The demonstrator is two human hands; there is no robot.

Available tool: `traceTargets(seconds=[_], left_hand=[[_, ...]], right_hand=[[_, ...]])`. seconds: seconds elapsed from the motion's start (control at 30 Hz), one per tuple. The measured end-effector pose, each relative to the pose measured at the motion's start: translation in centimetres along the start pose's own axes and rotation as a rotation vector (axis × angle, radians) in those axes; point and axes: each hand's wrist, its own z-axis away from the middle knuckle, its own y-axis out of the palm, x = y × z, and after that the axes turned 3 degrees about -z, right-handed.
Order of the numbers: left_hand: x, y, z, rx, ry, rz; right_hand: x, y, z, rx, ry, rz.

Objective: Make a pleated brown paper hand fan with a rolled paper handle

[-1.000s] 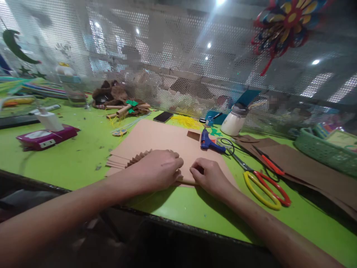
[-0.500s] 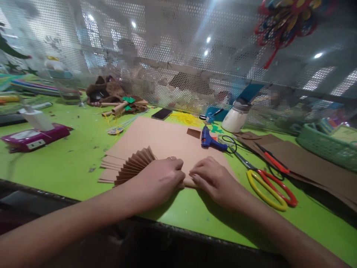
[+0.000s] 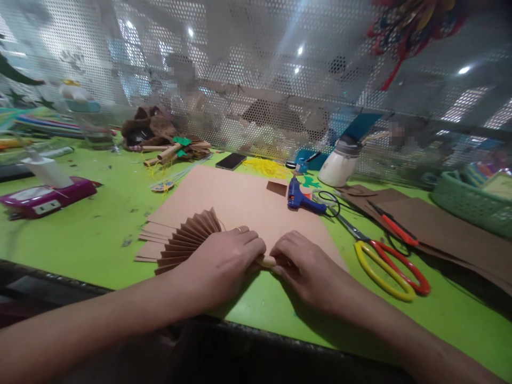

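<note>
Tan paper sheets (image 3: 236, 192) lie before me on the green worktop (image 3: 104, 234), a narrow roll (image 3: 265, 261) at their near edge. My right hand (image 3: 282, 258) pinches the roll between thumb and fingers. My left hand (image 3: 230, 264) curls beside it, fingers together, tips hidden; I cannot tell their grip. A pleated fan (image 3: 188, 240) lies by that wrist.

This looks like a craft workshop: a green tabletop (image 3: 100, 234) carries a blue glue gun (image 3: 295, 196), large scissors (image 3: 365, 241) with yellow and red handles, tan paper (image 3: 232, 194), a pleated paper fan (image 3: 188, 239), stacked brown sheets (image 3: 452, 229) and yellow shredded strands (image 3: 264, 167), with a perforated screen (image 3: 256, 88) standing behind and a colourful petalled ornament (image 3: 416, 32) hanging at upper right
</note>
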Motion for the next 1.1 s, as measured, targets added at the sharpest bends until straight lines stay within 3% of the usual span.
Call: traceTargets(seconds=[0.17,0.43,0.63,0.77,0.93,1.1], left_hand=[[0.2,-0.1,0.0,0.039,-0.045,0.141],[0.5,-0.3,-0.3,0.130,-0.091,0.176],[0.5,-0.7,-0.5,0.162,-0.122,0.208],[0.4,-1.1,-0.6,0.153,-0.081,0.167],[0.7,-2.2,-1.1,0.224,0.007,0.112],[1.2,-2.8,-1.4,0.256,-0.018,0.081]], right_hand=[[0.1,-0.1,-0.2,0.047,-0.018,-0.014],[0.4,-0.8,-0.6,0.073,0.074,-0.017],[-0.1,-0.8,-0.5,0.078,-0.020,0.025],[-0.5,-0.8,-0.7,0.101,-0.075,-0.026],[-0.3,-1.2,-0.9,0.130,0.006,-0.060],[-0.3,-1.3,-0.8,0.117,0.048,-0.103]])
